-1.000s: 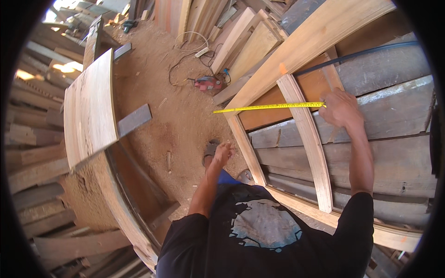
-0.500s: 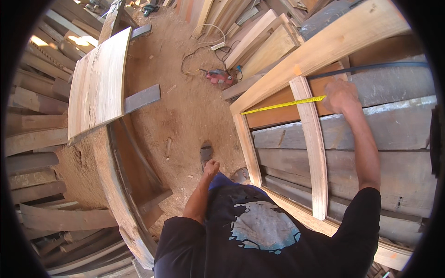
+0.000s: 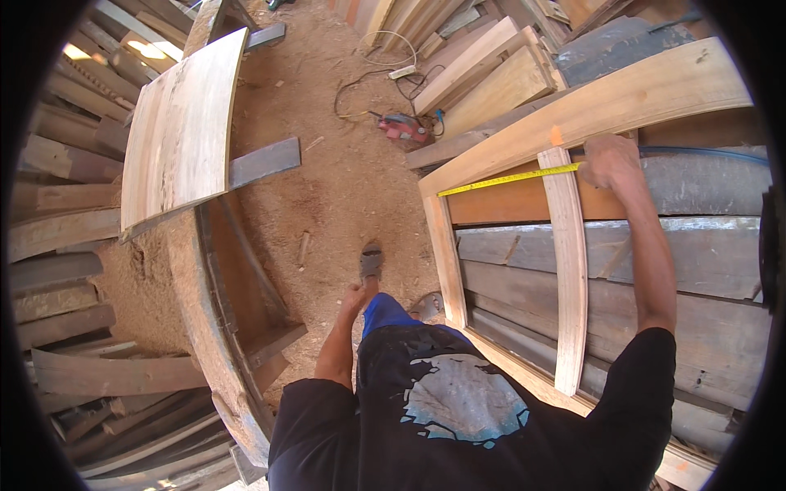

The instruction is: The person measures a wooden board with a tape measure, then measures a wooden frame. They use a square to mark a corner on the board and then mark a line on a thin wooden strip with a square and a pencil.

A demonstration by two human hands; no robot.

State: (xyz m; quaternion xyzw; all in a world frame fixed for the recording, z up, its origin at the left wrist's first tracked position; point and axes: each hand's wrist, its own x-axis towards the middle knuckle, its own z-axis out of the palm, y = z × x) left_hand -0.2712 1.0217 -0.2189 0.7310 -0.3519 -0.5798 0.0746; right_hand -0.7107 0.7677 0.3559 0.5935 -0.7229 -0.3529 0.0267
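A yellow measuring tape (image 3: 509, 178) is drawn out across a pale wooden frame. Its far end meets the corner where the long top rail (image 3: 606, 102) joins the short left end piece (image 3: 446, 254). My right hand (image 3: 612, 161) is closed around the tape's other end, beside the upper rail; its case is hidden in the fingers. Under the tape runs an upright cross slat (image 3: 565, 278), just left of that hand. My left hand (image 3: 354, 299) hangs low beside my blue shorts, fingers curled; whatever it may hold is hidden.
Grey planks (image 3: 696, 245) lie beneath the frame. On the sawdust-covered floor sits a red power tool (image 3: 401, 127) with a cable. A wide pale board (image 3: 180, 131) rests on a long wooden trestle (image 3: 209, 303) at left. Stacked timber (image 3: 65, 200) lines the left side.
The view has shifted slightly, so the frame sits a little lower and further right. My left hand has moved slightly left and down. The right hand still grips the tape.
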